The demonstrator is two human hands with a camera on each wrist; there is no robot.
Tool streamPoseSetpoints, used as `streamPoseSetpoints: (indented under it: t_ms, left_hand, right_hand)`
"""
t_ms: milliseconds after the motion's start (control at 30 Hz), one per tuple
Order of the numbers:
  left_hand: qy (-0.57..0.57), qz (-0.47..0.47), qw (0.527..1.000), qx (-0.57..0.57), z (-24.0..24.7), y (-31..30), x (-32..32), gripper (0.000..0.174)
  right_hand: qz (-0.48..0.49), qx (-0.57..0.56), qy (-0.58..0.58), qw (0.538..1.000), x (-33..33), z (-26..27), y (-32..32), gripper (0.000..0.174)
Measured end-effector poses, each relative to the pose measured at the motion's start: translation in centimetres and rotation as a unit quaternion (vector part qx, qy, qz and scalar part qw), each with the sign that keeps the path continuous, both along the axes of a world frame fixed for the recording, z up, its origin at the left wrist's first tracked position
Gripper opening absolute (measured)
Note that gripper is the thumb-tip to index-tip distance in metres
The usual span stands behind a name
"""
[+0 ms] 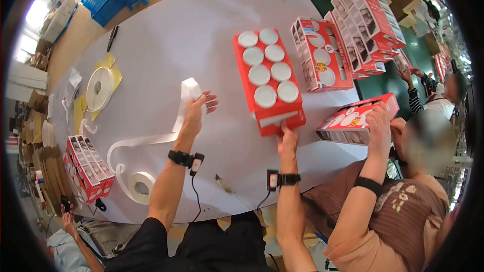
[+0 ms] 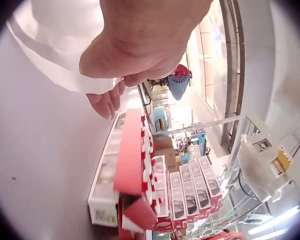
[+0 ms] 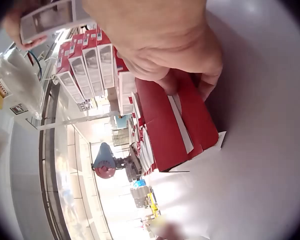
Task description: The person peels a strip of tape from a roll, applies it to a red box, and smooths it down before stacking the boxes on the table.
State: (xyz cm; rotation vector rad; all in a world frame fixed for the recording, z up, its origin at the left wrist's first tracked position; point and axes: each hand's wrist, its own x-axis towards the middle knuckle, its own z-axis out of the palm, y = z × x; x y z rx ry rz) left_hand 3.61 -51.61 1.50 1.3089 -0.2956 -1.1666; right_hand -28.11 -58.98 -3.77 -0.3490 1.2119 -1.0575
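Observation:
My left hand [image 1: 194, 113] pinches a white strip [image 1: 189, 88] between thumb and fingers above the table. The strip trails back to a white roll [image 1: 141, 187] lying near the front edge. In the left wrist view the strip [image 2: 55, 60] passes under the thumb, with fingertips past its edge. My right hand [image 1: 288, 142] grips the near end of a red box [image 1: 262, 86] with several white round tops showing through its upper face. In the right wrist view, fingers press at a slit in the red end panel [image 3: 162, 125], where a white edge shows.
Printed red boxes stand at right, one upright [image 1: 322, 53], others stacked [image 1: 365, 20]. At the right, another person's hand [image 1: 378, 126] holds a similar box [image 1: 348, 121]. To the left are a white reel [image 1: 100, 89] on yellow paper, a red box [image 1: 88, 166] and a black tool [image 1: 112, 39].

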Motion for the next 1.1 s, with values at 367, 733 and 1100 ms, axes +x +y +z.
streamPoseSetpoints:
  t_ms: [367,733,1100]
  left_hand:
    - [-0.029,0.0,0.999,-0.036,8.5,12.8,8.0,0.037]
    - [-0.053,0.063,0.991,-0.106,16.0,21.1,15.2,0.037]
    - [-0.12,-0.048,0.984,-0.124,19.5,14.4,13.0,0.038]
  right_hand:
    - [-0.006,-0.019,0.12,0.993,-14.0,-1.0,15.7,0.035]
    - [0.304,-0.142,0.45,0.828,-7.9,16.6,21.3,0.05]
    - [0.154,-0.545,0.699,0.437,2.1,38.9,-9.3,0.059]
